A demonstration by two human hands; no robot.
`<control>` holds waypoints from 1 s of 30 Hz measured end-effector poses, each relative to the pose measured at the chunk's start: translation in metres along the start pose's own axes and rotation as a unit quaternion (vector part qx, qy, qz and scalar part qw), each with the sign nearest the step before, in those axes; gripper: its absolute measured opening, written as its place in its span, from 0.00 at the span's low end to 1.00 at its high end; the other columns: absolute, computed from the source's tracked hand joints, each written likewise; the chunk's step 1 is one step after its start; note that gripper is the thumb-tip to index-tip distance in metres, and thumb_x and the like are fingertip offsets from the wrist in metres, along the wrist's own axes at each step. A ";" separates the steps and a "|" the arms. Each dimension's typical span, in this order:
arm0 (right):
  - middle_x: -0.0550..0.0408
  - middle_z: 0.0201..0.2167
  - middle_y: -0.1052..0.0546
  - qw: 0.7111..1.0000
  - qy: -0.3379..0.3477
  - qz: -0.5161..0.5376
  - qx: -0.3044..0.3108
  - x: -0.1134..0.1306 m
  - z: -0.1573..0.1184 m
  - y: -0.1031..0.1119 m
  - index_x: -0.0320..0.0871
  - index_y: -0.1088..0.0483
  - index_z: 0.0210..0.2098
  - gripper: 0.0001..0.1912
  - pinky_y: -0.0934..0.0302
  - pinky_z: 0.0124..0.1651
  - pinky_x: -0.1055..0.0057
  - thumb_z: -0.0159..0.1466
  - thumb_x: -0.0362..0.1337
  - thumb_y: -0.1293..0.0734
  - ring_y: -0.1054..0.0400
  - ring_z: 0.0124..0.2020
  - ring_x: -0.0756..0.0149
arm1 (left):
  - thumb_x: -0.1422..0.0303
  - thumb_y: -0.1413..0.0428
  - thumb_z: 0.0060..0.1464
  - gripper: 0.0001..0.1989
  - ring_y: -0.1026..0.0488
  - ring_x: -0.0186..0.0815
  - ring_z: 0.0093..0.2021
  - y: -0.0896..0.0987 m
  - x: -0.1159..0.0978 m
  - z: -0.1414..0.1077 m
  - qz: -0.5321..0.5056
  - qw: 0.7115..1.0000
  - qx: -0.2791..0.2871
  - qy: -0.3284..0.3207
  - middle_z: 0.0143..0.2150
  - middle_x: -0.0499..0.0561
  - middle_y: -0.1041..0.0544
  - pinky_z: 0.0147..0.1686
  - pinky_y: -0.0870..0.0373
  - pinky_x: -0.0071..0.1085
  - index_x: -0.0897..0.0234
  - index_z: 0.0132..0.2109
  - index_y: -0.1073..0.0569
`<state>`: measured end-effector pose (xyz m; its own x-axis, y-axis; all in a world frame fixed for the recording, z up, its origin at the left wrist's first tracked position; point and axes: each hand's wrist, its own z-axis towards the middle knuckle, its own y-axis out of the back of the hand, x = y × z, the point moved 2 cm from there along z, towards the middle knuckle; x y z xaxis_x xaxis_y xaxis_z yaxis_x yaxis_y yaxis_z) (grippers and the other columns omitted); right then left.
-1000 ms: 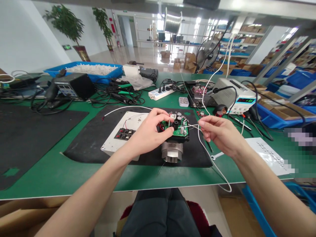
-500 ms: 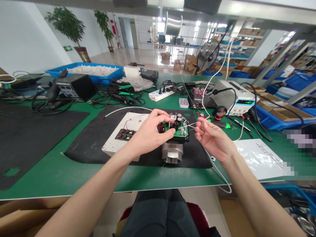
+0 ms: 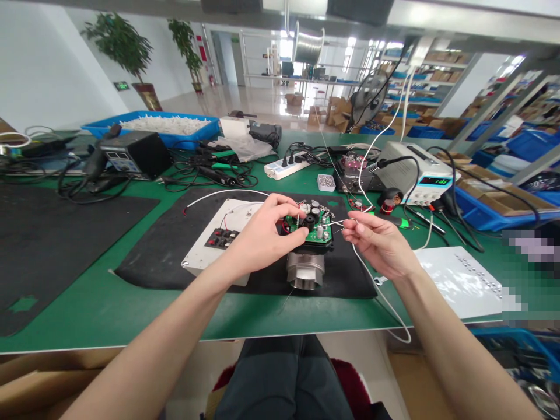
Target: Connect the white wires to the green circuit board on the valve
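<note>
A green circuit board (image 3: pixel 321 234) with capacitors and a black round part sits in a black housing on top of a silver metal fitting (image 3: pixel 305 271), on the black mat. My left hand (image 3: pixel 277 224) is closed over the board's left side, thumb and fingers curled round its parts; the exact contact is partly hidden. Just right of the board, my right hand (image 3: pixel 378 239) pinches thin white wires (image 3: pixel 335 224) that run onto the board. A white cable (image 3: pixel 387 300) loops below that hand past the table edge. Left of the fitting lies a white box (image 3: pixel 214 248) with black and red terminals.
Behind stand a power strip (image 3: pixel 286 166), a small tray of screws (image 3: pixel 326 182) and a bench power supply (image 3: pixel 420 169). A green-handled tool (image 3: pixel 396 221) and white sheet (image 3: pixel 459 280) lie rightward. A solder spool (image 3: pixel 308 44) hangs above. A black station (image 3: pixel 135 154) stands left.
My right hand has shifted slightly left and its fingers have come closer together on the wires. My left hand stays in place on the board.
</note>
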<state>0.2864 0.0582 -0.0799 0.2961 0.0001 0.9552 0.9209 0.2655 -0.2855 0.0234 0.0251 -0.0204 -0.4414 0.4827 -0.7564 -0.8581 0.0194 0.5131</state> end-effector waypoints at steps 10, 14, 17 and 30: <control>0.57 0.42 0.16 0.999 0.041 0.002 -0.027 0.003 0.006 0.000 0.53 0.15 0.39 0.14 0.28 0.42 0.68 0.52 0.42 0.16 0.26 0.37 0.69 | 0.63 0.35 0.58 0.09 0.28 0.41 0.56 0.001 0.000 0.000 -0.001 1.000 0.000 -0.004 0.53 0.52 0.29 0.61 0.33 0.42 0.59 0.46 0.20; 0.56 0.40 0.16 0.999 0.046 -0.012 -0.018 0.004 0.006 0.001 0.54 0.15 0.39 0.14 0.30 0.40 0.66 0.53 0.42 0.17 0.29 0.33 0.70 | 0.63 0.35 0.59 0.09 0.28 0.41 0.56 0.002 0.002 0.000 0.004 1.000 0.001 -0.005 0.52 0.52 0.29 0.60 0.33 0.41 0.59 0.45 0.20; 0.55 0.38 0.15 0.999 0.051 -0.002 -0.007 0.006 0.006 0.000 0.53 0.15 0.39 0.12 0.31 0.39 0.69 0.54 0.40 0.17 0.30 0.31 0.72 | 0.64 0.34 0.58 0.08 0.28 0.40 0.56 0.002 0.003 0.000 0.013 1.000 -0.001 -0.009 0.52 0.51 0.29 0.59 0.33 0.40 0.59 0.44 0.20; 0.54 0.33 0.17 0.994 0.101 -0.013 -0.025 0.008 0.010 -0.006 0.45 0.16 0.33 0.06 0.33 0.36 0.76 0.61 0.41 0.20 0.29 0.29 0.74 | 0.65 0.35 0.56 0.09 0.26 0.38 0.52 -0.002 0.004 0.001 -0.001 1.000 -0.013 -0.007 0.52 0.51 0.30 0.59 0.31 0.39 0.60 0.44 0.21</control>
<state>0.2807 0.0658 -0.0703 0.3124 -0.2019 0.9282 0.9390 0.2137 -0.2696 0.0239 0.0281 -0.0238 -0.4363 0.4952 -0.7513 -0.8655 -0.0024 0.5010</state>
